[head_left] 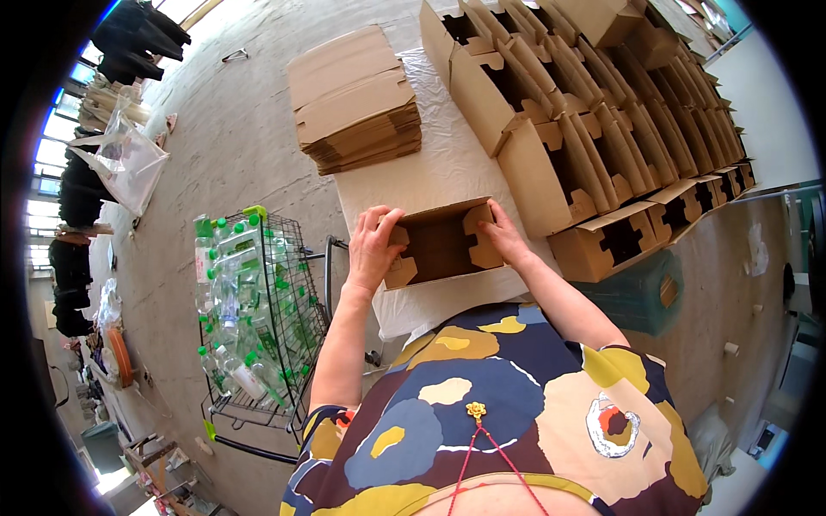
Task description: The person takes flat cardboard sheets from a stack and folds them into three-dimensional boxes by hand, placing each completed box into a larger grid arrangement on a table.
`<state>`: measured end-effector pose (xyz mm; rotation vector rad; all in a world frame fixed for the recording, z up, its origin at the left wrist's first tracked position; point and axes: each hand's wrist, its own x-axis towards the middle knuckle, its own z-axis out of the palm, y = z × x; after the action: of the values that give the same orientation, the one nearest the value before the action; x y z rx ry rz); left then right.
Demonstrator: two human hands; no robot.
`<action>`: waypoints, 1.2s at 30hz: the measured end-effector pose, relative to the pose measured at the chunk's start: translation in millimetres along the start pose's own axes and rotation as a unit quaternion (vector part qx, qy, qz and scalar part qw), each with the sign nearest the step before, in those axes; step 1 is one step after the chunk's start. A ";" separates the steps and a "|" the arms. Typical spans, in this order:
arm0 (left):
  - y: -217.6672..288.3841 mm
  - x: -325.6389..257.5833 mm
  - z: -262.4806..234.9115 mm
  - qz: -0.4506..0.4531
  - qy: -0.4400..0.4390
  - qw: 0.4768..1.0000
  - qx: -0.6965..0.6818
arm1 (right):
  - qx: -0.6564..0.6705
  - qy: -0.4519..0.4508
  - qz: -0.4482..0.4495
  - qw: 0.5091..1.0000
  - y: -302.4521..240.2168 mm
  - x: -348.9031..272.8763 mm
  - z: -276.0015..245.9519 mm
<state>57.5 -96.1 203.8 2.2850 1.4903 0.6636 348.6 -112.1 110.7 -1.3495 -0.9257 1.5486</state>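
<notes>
Hands worked one open brown cardboard box [441, 243] at the near edge of the white-covered table [447, 172]. Left hand [374, 245] curled over the box's left wall, fingers closed on its notched flap; right hand [503, 234] pinched the right flap, fingers bent. Step judged: folding end flaps inward. Next move likely calls for tucking the notched tabs together. Flat brown carton blanks [353, 96] lay far left on the table; assembled brown boxes [602, 129] rowed right. Wire cart of green-capped bottles [254, 310] stood left on concrete floor [224, 146].
</notes>
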 end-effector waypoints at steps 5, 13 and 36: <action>-10.1 -8.4 20.6 0.068 0.081 0.994 0.002 | 0.079 -0.003 0.028 0.996 -15.9 -2.6 1.6; -18.0 -24.5 22.6 0.114 0.020 0.991 0.064 | 0.224 -0.129 0.095 0.961 -49.5 -9.6 -29.9; 73.8 -35.8 -0.4 0.029 -0.105 0.984 0.139 | -0.171 -0.020 -0.058 0.983 -22.7 17.2 -4.3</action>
<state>101.2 -158.2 234.7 2.5212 1.4976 0.2289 355.1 -87.9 125.1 -1.4736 -1.3180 1.3733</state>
